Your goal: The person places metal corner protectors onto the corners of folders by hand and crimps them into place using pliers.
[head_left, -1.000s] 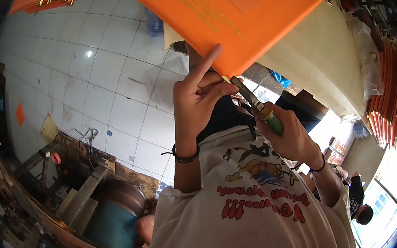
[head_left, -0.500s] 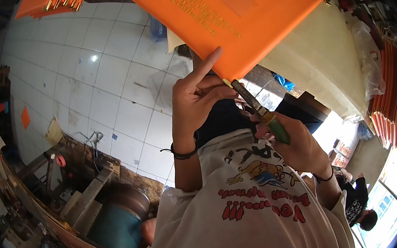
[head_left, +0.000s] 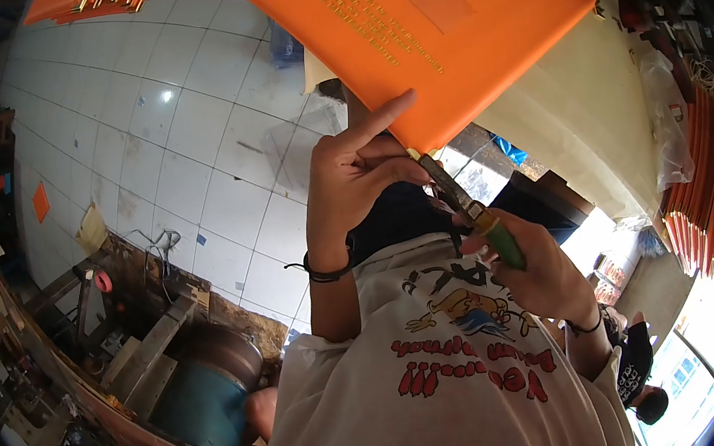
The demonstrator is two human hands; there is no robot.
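A large orange folder (head_left: 444, 63) with gold print reaches down from the top, one corner pointing at me. My left hand (head_left: 351, 166) has its index finger stretched along the folder's face, while the thumb and other fingers pinch at that corner. A small gold-coloured metal corner piece (head_left: 413, 154) shows there, partly hidden by the thumb. My right hand (head_left: 538, 268) is wrapped round the green handle of pliers (head_left: 456, 190). Their dark metal jaws meet the folder's corner beside my left thumb; whether they are closed on the metal piece is too small to tell.
Stacks of orange folders stand at right (head_left: 701, 192) and top left (head_left: 89, 0). A cream-covered table (head_left: 572, 101) lies beyond the folder. At lower left is a wooden bench with a blue-green drum (head_left: 206, 403). Another person (head_left: 638, 371) is at far right.
The folder's corner, both hands and the pliers have shifted slightly down in view. My grip on the folder and the pliers looks the same.
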